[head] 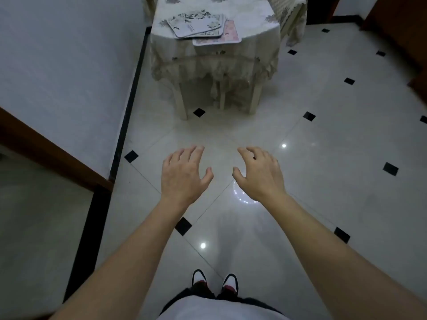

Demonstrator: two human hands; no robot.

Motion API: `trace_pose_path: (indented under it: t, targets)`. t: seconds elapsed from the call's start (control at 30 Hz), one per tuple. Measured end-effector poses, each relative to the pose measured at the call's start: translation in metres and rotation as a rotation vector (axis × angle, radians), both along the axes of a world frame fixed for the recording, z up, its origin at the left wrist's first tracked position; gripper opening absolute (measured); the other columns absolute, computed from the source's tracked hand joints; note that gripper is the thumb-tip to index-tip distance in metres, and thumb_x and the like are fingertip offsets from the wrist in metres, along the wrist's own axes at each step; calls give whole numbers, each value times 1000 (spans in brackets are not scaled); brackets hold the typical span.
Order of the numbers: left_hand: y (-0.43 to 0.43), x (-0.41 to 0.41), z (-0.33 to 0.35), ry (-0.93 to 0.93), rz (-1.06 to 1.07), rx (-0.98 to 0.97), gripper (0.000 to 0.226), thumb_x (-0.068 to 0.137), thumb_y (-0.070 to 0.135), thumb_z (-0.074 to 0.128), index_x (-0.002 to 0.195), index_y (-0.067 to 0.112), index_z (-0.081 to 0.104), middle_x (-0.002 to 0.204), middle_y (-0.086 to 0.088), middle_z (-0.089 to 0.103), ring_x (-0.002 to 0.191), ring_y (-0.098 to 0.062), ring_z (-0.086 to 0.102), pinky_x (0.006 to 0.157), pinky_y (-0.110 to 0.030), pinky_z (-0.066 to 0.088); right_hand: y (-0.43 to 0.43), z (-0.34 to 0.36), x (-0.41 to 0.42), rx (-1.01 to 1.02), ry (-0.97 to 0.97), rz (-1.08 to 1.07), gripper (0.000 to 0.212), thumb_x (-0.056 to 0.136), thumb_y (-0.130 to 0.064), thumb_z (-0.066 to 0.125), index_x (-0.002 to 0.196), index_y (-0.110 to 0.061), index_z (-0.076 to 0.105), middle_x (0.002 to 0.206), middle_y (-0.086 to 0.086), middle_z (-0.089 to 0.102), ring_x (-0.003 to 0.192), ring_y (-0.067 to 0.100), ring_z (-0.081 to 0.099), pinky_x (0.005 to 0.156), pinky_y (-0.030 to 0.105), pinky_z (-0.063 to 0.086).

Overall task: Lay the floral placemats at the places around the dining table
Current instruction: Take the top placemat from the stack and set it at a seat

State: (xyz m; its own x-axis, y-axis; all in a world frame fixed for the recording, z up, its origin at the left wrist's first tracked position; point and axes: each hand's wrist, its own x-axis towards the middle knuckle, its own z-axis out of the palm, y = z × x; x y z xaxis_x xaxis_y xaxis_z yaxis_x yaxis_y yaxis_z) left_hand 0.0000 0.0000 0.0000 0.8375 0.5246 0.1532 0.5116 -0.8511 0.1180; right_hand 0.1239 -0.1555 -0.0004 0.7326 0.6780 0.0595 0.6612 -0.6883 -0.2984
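Note:
A loose stack of floral placemats (196, 24) lies at the near end of the dining table (249, 21), which wears a cream lace-edged cloth. A pinkish mat (227, 35) at the bottom of the stack juts over the table's edge. My left hand (183, 175) and my right hand (260, 173) are stretched out in front of me over the floor, fingers spread, holding nothing. Both hands are well short of the table, about a step away.
A white wall (69, 65) with a black skirting runs along the left, close beside the table. Glossy white floor tiles (323, 158) with small black diamonds spread ahead and to the right. A cloth-covered chair (294, 21) stands by the table's right side. Dark wooden furniture is at the far right.

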Motion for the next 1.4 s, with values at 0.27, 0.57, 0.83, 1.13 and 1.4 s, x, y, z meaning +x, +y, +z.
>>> trace_pose_path:
  t: [0.27, 0.57, 0.83, 1.13, 1.4]
  targets:
    - [26, 33, 0, -36, 0, 23, 63, 88, 55, 40, 143, 24, 44, 140, 0, 55, 127, -22, 50, 106, -43, 39, 22, -2, 35, 11, 2, 8, 54, 91, -42, 52, 140, -20, 48, 140, 7, 51, 129, 26, 45, 107, 41, 32]
    - [105, 98, -9, -61, 16, 6, 60, 86, 52, 45, 137, 21, 51, 135, 0, 59, 122, -24, 53, 102, -44, 41, 93, -11, 98, -43, -15, -21, 55, 91, -44, 50, 141, -21, 47, 141, 7, 50, 131, 26, 44, 109, 43, 33]
    - [224, 165, 0, -99, 28, -25, 64, 85, 53, 41, 141, 22, 48, 137, 0, 57, 122, -23, 53, 101, -42, 42, 209, -3, 167, -59, -29, -42, 55, 90, -45, 51, 139, -20, 49, 139, 7, 53, 129, 26, 47, 107, 43, 38]
    - [300, 231, 1, -124, 9, -76, 62, 87, 52, 46, 142, 23, 46, 139, 1, 55, 121, -23, 53, 97, -42, 44, 288, -4, 224, -35, -51, -65, 58, 84, -46, 45, 133, -16, 56, 128, 9, 61, 120, 29, 55, 99, 45, 45]
    - [349, 302, -8, -140, -5, -71, 60, 85, 51, 48, 139, 23, 49, 138, 2, 56, 121, -21, 53, 96, -41, 45, 335, -16, 303, -52, -63, -50, 60, 86, -49, 46, 138, -18, 51, 136, 8, 56, 126, 27, 50, 104, 45, 42]
